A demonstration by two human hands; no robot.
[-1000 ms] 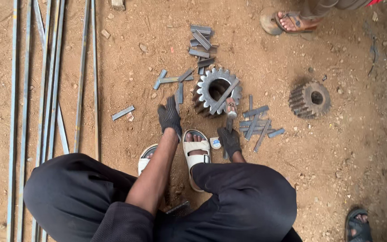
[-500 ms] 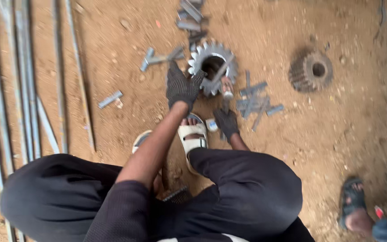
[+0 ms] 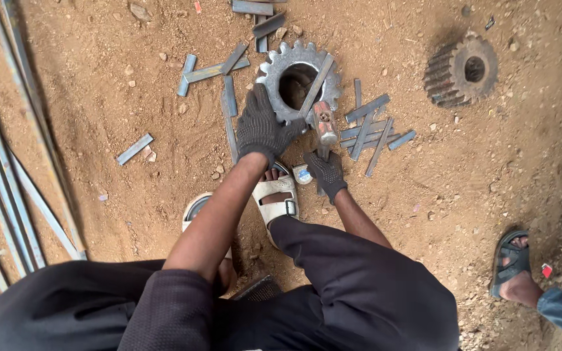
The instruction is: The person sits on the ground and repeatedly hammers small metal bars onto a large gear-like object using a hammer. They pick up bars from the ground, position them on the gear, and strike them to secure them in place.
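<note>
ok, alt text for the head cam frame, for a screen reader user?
Seen from above, a crouching person's gloved left hand grips a large toothed gear ring lying on dirt, while the gloved right hand holds a hammer at its rim. Short flat metal bars lie scattered around; a second gear sits apart.

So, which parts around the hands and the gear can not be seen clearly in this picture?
- Head view: left hand covers the lower-left rim of the toothed gear.
- The hammer handle is hidden inside the right hand.
- The small round thing by the sandal is too small to identify.
- The long steel bars are cut off by the left edge.
</note>
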